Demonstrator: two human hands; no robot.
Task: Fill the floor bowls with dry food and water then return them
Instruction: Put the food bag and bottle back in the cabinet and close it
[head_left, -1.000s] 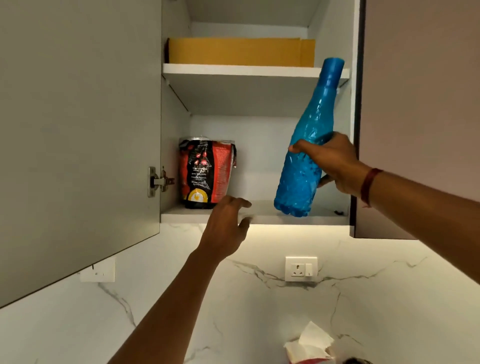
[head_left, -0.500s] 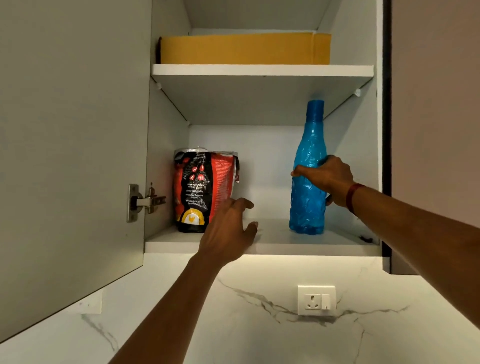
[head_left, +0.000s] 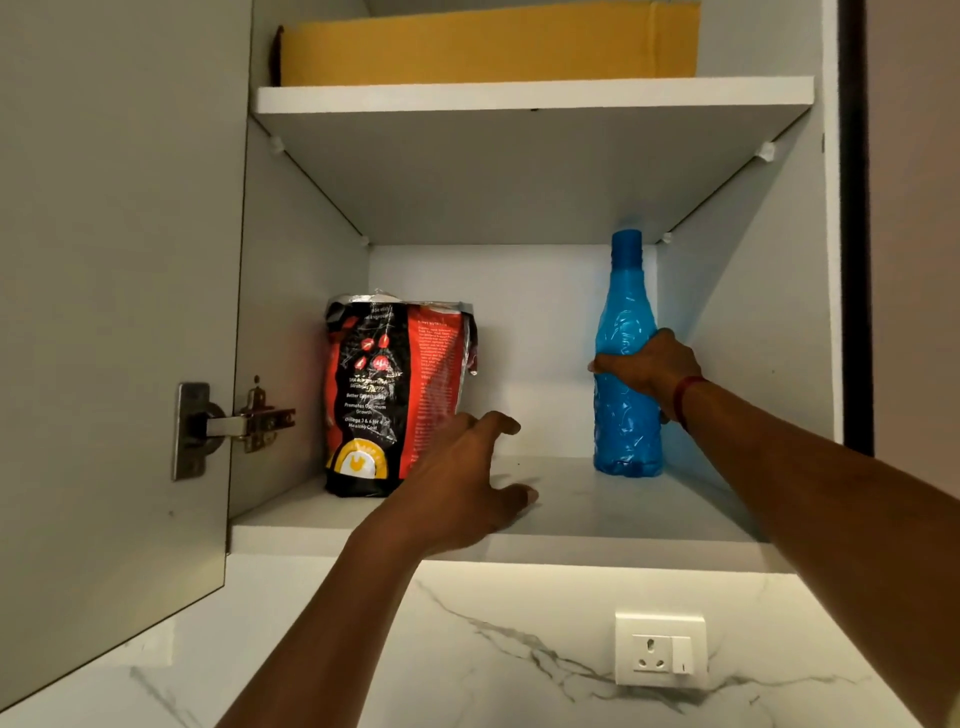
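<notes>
Now upright on the shelf (head_left: 597, 519), blue bottle (head_left: 626, 415) gripped by right hand (head_left: 649, 371); left hand (head_left: 462, 483), fingers spread, beside food bag (head_left: 384, 395) reading "Healthy Coat".

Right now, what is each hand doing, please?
Left hand: open, holding nothing, beside the bag.
Right hand: closed around the bottle.

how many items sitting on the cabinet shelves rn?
3. Food bag on the lower shelf, left; blue bottle on the same shelf, right, gripped by the right hand; yellow box on the upper shelf. More may hide behind the box.
</notes>
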